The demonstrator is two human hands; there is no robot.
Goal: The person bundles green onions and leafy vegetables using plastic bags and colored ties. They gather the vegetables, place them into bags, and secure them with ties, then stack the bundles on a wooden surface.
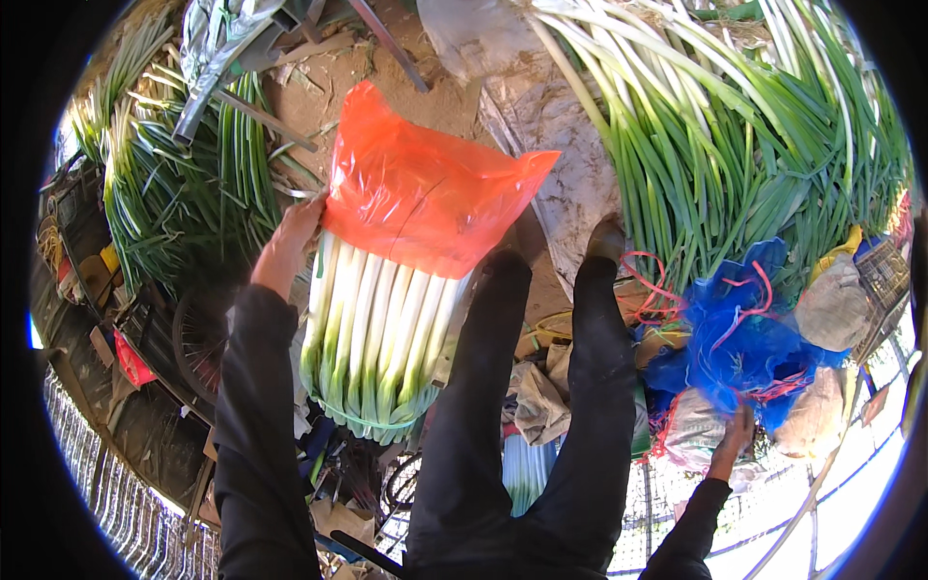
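Note:
A large bundle of long green onions (pixel 377 326) lies before me, its white stalks packed side by side and a thin tie around the green lower end. An orange-red plastic bag (pixel 428 188) covers the far end of the bundle. My left hand (pixel 296 232) grips the bag's left edge beside the stalks. Off to the right, my right hand (pixel 732 442) is at the lower edge of a crumpled blue mesh (pixel 732 333); its fingertips are partly hidden, so I cannot tell if they grip it. Pink plastic strips (pixel 656 286) trail from the mesh.
Loose green onions (pixel 696 145) are heaped at the upper right, with more (pixel 159 181) at the left. A metal frame (pixel 232 65) juts in at the upper left. Dirty sheeting (pixel 544 138) covers soil near my shoe (pixel 605 239). Stuffed sacks (pixel 834 304) stand right.

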